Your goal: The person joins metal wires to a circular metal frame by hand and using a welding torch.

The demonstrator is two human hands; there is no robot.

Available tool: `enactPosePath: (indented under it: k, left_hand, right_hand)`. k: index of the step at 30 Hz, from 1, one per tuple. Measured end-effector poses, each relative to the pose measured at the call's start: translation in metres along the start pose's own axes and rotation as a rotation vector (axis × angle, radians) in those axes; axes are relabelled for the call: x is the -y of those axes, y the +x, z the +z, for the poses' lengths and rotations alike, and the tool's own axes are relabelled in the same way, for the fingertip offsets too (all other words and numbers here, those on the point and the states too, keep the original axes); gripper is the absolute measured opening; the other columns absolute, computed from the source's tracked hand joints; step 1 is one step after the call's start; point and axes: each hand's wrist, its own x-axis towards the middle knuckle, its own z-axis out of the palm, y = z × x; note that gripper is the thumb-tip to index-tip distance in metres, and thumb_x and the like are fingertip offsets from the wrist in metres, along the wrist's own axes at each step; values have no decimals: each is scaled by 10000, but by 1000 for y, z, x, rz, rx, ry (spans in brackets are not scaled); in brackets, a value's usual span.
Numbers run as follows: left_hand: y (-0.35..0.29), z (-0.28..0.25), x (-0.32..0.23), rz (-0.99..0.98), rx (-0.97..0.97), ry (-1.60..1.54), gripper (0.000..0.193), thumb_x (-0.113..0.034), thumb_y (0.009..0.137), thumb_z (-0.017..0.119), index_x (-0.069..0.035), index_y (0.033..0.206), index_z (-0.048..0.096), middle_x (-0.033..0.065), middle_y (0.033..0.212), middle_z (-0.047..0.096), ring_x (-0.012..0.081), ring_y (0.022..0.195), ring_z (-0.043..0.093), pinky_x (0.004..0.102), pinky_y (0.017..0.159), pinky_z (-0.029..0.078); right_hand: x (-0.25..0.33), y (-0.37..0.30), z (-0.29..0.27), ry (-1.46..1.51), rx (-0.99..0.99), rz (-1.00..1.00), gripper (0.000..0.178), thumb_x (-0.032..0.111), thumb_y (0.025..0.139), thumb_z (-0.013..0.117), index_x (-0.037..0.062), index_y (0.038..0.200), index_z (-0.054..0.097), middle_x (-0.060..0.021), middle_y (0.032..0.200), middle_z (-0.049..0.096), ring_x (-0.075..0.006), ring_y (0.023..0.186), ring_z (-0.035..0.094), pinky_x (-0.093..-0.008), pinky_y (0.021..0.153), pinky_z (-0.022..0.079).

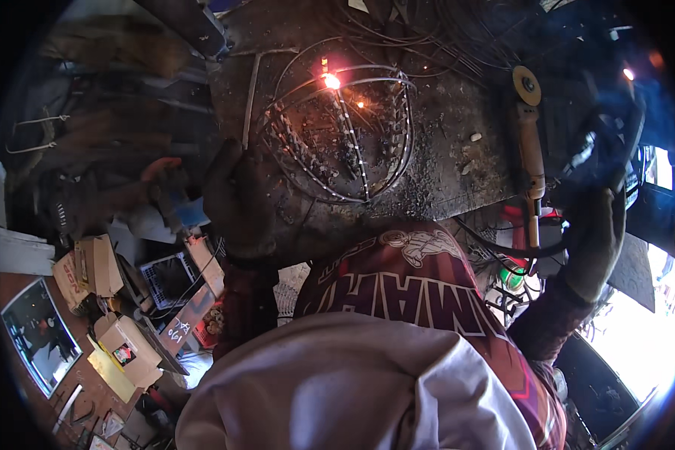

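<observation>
A round cage of bent metal rods (366,169) rests on the dark steel work table, its upper joint glowing red-hot. My gloved left hand (241,196) is closed around the thin handle of a T-shaped metal chipping hammer (252,97), just left of the cage. Off to the right, away from the cage, my gloved right hand (596,206) grips what looks like a welding electrode holder (636,124). A bright glowing tip shows at the holder's far end. Smoke and shadow partly hide the right fingers.
An angle grinder (531,146) with a yellow disc lies at the table's right edge. Slag bits and dust cover the table (457,112). Cables (457,37) coil at the back. Cardboard boxes (127,349) and a framed panel (41,337) stand at lower left.
</observation>
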Motion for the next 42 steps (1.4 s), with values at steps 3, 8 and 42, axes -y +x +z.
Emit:
enactPosePath:
  k: [3,8,42]
  left_hand:
    - [7,7,-7,186,9,33,214,-90,1021,640,52,1175,679,145,1093,719,161,998,665,327,868,542]
    - [16,24,-44,26,193,218,213,-155,1029,654,34,1105,715,119,962,739,178,814,683,329,748,555]
    - [-12,-3,-64,-12,81,560,434,-161,1072,595,64,1439,540,180,1307,653,224,1091,655,340,941,559]
  right_hand:
    - [-20,-6,-51,-181,-108,-40,335,280,1097,549,-7,1255,621,-70,1032,631,-78,678,528,-215,575,399]
    - [-37,-35,-138,-855,-266,-231,242,124,1055,533,-10,1177,694,-16,776,613,-109,698,544,-279,594,410]
    - [-288,120,-313,467,-96,-130,419,48,1066,478,62,1484,503,-58,1216,597,-129,1114,600,-258,968,514]
